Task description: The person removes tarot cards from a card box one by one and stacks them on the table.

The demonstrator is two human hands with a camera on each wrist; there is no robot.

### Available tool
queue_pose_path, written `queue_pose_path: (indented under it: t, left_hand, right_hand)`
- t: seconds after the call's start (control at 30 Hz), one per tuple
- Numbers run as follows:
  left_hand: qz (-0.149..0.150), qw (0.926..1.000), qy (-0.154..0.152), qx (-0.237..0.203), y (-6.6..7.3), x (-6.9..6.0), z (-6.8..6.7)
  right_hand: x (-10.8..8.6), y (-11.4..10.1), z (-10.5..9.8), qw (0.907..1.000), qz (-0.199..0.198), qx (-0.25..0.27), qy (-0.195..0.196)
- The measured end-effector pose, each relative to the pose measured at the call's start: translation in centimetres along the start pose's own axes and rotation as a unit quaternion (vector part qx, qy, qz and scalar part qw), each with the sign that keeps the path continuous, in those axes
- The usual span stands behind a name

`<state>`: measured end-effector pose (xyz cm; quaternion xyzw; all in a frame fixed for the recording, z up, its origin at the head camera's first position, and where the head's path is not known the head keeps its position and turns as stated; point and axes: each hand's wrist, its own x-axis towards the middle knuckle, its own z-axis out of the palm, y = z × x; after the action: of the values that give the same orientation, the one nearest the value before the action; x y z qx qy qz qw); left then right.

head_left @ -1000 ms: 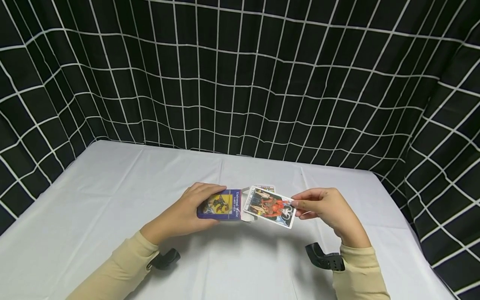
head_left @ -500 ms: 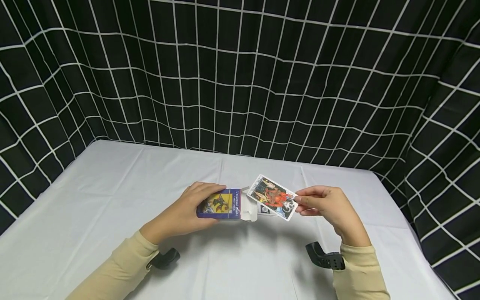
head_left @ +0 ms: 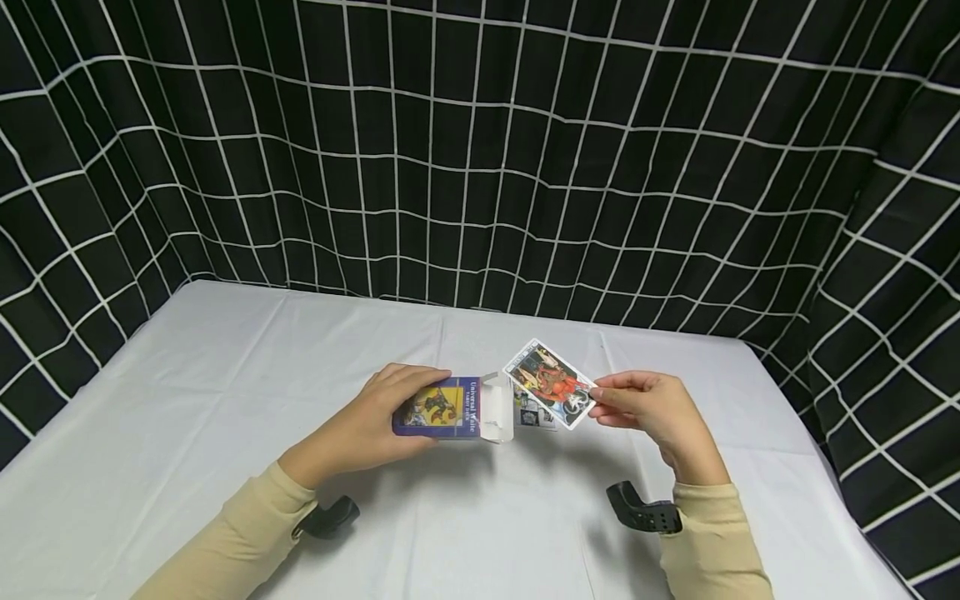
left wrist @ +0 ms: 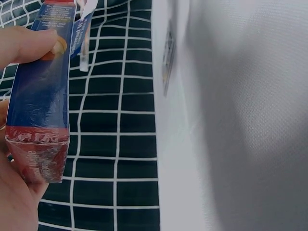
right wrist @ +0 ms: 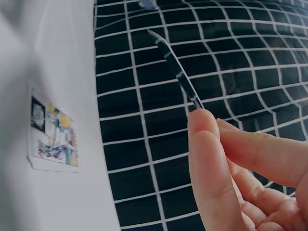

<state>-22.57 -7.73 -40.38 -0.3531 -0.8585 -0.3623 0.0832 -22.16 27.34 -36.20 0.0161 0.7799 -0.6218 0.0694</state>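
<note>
My left hand (head_left: 378, 412) grips a purple-blue tarot card box (head_left: 437, 407) with a yellow picture panel; fingers lie along its far side, the thumb along its near side. The box's white flap (head_left: 497, 408) stands open towards the right. Between thumb and fingertips, my right hand (head_left: 648, 408) pinches a single tarot card (head_left: 552, 383) with a red figure, tilted face up by its lower corner. That card shows edge-on in the right wrist view. Below it another card (head_left: 537, 417) lies on the white cloth, partly covered in the head view; its colourful face (right wrist: 55, 132) shows in the right wrist view.
A white cloth (head_left: 480, 525) covers the table. Black curtains with a white grid (head_left: 480, 167) stand behind it and at both sides. Each wrist wears a black camera mount.
The pinched card has turned and shifted up and right, away from the box opening. More of the flap and of the card lying below now shows. The left hand has stayed nearly still.
</note>
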Motion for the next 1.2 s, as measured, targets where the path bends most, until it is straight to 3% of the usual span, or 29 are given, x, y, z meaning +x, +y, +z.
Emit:
queue_pose_path:
  t: [0.3, 0.63, 0.93, 1.2]
  left_hand:
    - [-0.001, 1.0000, 0.000, -0.004, 0.0, 0.0, 0.1]
    - [-0.005, 1.0000, -0.003, -0.007, 0.1, 0.0, 0.0]
    - [-0.001, 1.0000, 0.001, -0.004, 0.1, 0.0, 0.1]
    - [-0.002, 1.0000, -0.001, -0.004, 0.1, 0.1, 0.1]
  right_hand:
    - [1.0, 1.1, 0.8, 0.9994, 0.027, 0.022, -0.003]
    - [1.5, 2.1, 2.2, 0.9967, 0.040, 0.061, -0.033]
    - [2.2, 3.1, 2.6, 0.9892, 0.065, 0.120, -0.053]
    - [2.9, 4.2, 2.8, 0.9832, 0.092, 0.152, -0.043]
